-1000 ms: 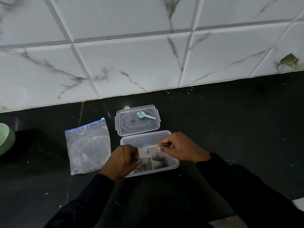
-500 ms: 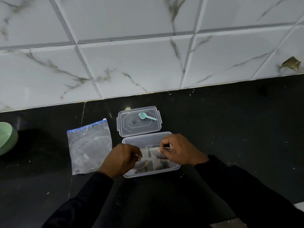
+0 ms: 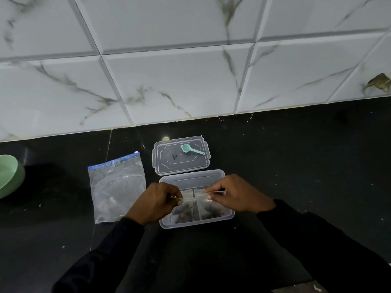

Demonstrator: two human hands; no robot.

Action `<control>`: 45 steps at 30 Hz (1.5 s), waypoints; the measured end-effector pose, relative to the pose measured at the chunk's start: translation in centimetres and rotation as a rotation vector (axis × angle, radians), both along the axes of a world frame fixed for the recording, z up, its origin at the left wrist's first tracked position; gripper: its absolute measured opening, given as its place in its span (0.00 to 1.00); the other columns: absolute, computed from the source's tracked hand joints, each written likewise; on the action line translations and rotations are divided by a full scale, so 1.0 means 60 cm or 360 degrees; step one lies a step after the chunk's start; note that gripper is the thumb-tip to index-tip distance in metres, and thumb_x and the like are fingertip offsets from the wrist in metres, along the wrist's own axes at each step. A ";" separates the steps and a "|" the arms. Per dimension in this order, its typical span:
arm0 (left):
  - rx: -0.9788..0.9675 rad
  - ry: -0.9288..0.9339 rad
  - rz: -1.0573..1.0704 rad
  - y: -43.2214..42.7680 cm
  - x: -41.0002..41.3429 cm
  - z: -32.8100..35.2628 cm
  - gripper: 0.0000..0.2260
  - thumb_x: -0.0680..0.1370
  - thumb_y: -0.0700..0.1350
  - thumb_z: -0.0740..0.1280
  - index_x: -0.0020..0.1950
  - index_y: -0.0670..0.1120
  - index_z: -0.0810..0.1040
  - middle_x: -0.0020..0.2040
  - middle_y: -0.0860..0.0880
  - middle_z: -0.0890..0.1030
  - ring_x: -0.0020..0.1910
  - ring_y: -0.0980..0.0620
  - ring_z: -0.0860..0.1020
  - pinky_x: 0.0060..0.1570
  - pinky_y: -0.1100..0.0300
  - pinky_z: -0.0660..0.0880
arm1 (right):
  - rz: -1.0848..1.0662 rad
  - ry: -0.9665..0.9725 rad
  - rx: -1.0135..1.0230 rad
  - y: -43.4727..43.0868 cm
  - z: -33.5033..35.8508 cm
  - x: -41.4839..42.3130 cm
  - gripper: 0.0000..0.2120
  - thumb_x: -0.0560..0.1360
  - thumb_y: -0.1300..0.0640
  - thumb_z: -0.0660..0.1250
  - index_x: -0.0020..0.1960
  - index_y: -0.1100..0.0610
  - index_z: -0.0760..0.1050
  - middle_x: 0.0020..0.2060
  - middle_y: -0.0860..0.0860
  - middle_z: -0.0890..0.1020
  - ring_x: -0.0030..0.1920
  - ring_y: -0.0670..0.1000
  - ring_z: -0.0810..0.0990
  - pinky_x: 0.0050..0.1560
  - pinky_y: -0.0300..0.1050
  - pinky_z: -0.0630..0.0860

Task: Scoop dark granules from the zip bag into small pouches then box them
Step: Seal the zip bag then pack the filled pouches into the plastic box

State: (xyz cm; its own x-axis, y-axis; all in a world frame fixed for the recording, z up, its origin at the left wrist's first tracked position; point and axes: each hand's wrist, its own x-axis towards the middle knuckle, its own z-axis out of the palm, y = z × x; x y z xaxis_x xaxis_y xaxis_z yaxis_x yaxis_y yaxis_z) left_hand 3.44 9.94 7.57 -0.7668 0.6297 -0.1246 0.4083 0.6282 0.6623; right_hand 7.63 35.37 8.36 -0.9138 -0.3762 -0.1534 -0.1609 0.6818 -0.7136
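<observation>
Barely shifted, left hand (image 3: 154, 203) and right hand (image 3: 237, 194) still pinch one pouch (image 3: 193, 197) over one box (image 3: 196, 225).

- Our left sleeve (image 3: 101, 256) and right sleeve (image 3: 317, 240) are long, plain black cloth.
- Beyond the cuffs our left hand (image 3: 154, 201) and right hand (image 3: 239, 195) are bare.

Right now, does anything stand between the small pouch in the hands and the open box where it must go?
Nothing visible does. The left hand and right hand pinch the pouch directly over the open box; its lid lies behind it with the scoop on top. In its near part lie filled pouches.
</observation>
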 end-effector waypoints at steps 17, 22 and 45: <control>0.0206 0.0090 0.0012 -0.003 0.011 -0.022 0.08 0.76 0.37 0.70 0.51 0.48 0.80 0.44 0.53 0.83 0.43 0.61 0.81 0.46 0.70 0.76 | -0.0183 0.0054 -0.0099 -0.011 -0.019 0.020 0.06 0.72 0.51 0.72 0.43 0.54 0.82 0.37 0.46 0.83 0.39 0.44 0.81 0.42 0.43 0.78; 0.0207 0.0197 -0.0011 0.003 0.012 -0.018 0.14 0.76 0.42 0.67 0.61 0.46 0.81 0.48 0.54 0.82 0.43 0.61 0.79 0.46 0.71 0.76 | -0.0084 0.0061 -0.0080 -0.009 -0.019 0.021 0.12 0.74 0.52 0.72 0.56 0.53 0.82 0.49 0.45 0.85 0.46 0.41 0.81 0.47 0.33 0.76; 0.0200 0.0272 -0.0037 0.013 0.035 -0.005 0.05 0.72 0.42 0.68 0.41 0.47 0.84 0.38 0.59 0.76 0.36 0.67 0.74 0.38 0.74 0.70 | 0.0040 0.0087 -0.0011 -0.012 0.015 0.025 0.06 0.73 0.52 0.72 0.45 0.54 0.85 0.40 0.46 0.85 0.41 0.42 0.81 0.44 0.37 0.78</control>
